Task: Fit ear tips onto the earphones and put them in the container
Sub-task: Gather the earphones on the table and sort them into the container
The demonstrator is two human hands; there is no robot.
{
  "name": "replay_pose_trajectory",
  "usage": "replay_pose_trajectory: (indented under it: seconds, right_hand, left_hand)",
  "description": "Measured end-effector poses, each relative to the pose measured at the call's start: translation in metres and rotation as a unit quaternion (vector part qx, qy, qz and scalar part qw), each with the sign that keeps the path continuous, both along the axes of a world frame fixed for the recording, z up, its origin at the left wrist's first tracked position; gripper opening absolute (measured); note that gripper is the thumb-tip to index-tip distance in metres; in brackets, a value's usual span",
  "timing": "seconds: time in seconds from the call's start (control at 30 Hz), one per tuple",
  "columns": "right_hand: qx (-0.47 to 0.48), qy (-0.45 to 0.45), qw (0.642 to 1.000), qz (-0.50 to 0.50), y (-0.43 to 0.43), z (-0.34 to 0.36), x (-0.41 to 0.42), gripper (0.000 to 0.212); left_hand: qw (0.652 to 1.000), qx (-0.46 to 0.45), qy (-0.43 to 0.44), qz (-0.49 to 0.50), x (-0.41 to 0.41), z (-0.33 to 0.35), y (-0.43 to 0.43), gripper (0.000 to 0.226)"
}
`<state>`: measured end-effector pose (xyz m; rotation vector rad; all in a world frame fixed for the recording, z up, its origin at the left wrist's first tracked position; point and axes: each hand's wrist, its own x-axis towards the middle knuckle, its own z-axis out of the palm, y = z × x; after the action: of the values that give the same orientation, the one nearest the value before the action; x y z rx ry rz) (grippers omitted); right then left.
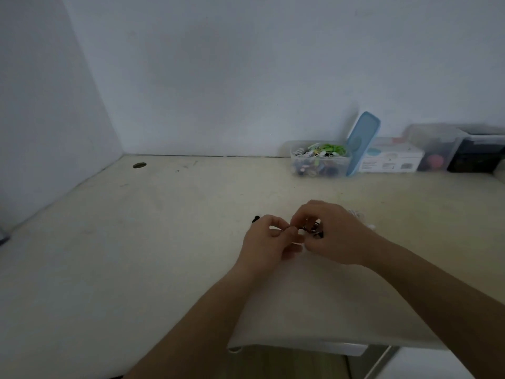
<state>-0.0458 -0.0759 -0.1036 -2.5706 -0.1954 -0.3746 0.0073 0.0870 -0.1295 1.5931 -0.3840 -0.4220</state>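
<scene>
Right grip [332,236]: fingers curled over a bundle of black wired earphones [314,231], holding it just above the worktop. Left grip [269,242]: thumb and forefinger pinched on the end of that same bundle, the other fingers curled under. Fingertips of both hands meet at the pinch. Too small and blurred to tell whether an ear tip is on that end.

Landmark: the clear rectangular plastic container [300,170], standing open at the back of the cream worktop [136,242] by the white wall [246,77].
- Both hands and the black earphones: straight in front of the container, nearer me, well apart from it.
- Small black piece [256,218]: on the worktop in front of the container and to its left, just beyond my left knuckles. Can't tell what it is.
- White cable [360,216]: in front of the container, showing past the back of my right hand.
- Inside the container: a tangle of green and white earphones [328,149], darker bits lower down.
- Blue rectangular plastic lid [362,143]: touching the container's right side, tilted back toward the wall.
- White printed carton [390,160]: right of the container, just past the lid.
- Clear lidded boxes [431,149] and a dark box [478,154]: farther right of the container, blurred.
- Round hole [139,165] in the worktop: far left of the container, near the corner.
</scene>
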Motion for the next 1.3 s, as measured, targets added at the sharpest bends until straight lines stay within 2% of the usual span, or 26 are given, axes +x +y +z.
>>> replay_pose_trajectory:
  seconds: [0.2, 0.37, 0.47, 0.57, 0.67, 0.77, 0.9, 1.03, 1.17, 1.3]
  right_hand:
    - [0.062, -0.046, 0.997, -0.024, 0.002, -0.010, 0.013, 0.018]
    - [0.083, -0.030, 0.996, -0.023, 0.002, -0.012, 0.021, 0.012]
    - [0.130, -0.029, 0.990, -0.048, -0.002, -0.014, 0.029, 0.008]
    - [0.223, -0.029, 0.969, -0.101, -0.011, -0.014, 0.042, 0.012]
    - [0.255, -0.024, 0.959, -0.122, -0.017, -0.012, 0.055, 0.015]
    - [0.270, -0.012, 0.956, -0.113, -0.016, -0.010, 0.067, 0.017]
    - [0.292, 0.004, 0.952, -0.090, -0.010, -0.009, 0.082, 0.017]
    - [0.316, 0.021, 0.945, -0.076, -0.006, -0.011, 0.092, 0.017]
    - [0.341, 0.040, 0.937, -0.063, -0.006, -0.017, 0.096, 0.014]
    - [0.365, 0.035, 0.929, -0.057, -0.007, -0.022, 0.097, 0.014]
  left_hand:
    - [0.996, -0.041, 0.084, 0.008, 0.005, 0.008, 0.001, 0.020]
    - [0.996, -0.014, 0.088, 0.011, 0.014, 0.016, 0.009, 0.021]
    - [0.997, 0.035, -0.002, 0.069, 0.035, 0.021, 0.023, 0.015]
    - [0.970, 0.115, -0.157, 0.144, 0.065, 0.020, 0.040, 0.012]
    - [0.935, 0.247, -0.240, 0.090, 0.082, 0.014, 0.046, 0.015]
    - [0.910, 0.322, -0.260, 0.013, 0.089, 0.007, 0.039, 0.021]
    - [0.883, 0.362, -0.298, 0.002, 0.097, 0.006, 0.030, 0.022]
    - [0.885, 0.356, -0.299, 0.003, 0.102, 0.002, 0.033, 0.020]
    - [0.893, 0.342, -0.291, -0.024, 0.106, 0.002, 0.036, 0.031]
    - [0.887, 0.343, -0.308, -0.034, 0.105, 0.003, 0.031, 0.021]
